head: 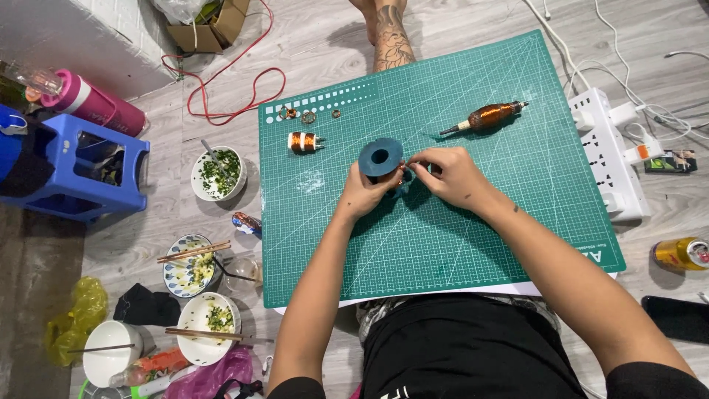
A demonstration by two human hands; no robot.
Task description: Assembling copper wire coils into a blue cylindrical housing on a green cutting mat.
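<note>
My left hand (pixel 363 193) grips a dark blue plastic spool (pixel 381 157) over the middle of a green cutting mat (pixel 517 214), its round flange tilted up toward the camera. My right hand (pixel 449 174) pinches at the spool's right side, fingertips together near its core; what it pinches is too small to see. A small coil of copper wire (pixel 304 142) lies on the mat to the left of the spool. A copper-coloured pen-shaped tool (pixel 487 117) lies on the mat beyond my right hand. Small metal rings (pixel 298 114) sit near the mat's far left corner.
A white power strip (pixel 607 151) with plugs and cables lies right of the mat, a yellow can (pixel 681 253) and a black phone (pixel 678 316) nearer me. Bowls with chopsticks (pixel 193 266) sit left, with a blue stool (pixel 70 174), pink bottle (pixel 96 107) and red cable (pixel 244 89). Someone's tattooed leg (pixel 390 37) reaches the far edge.
</note>
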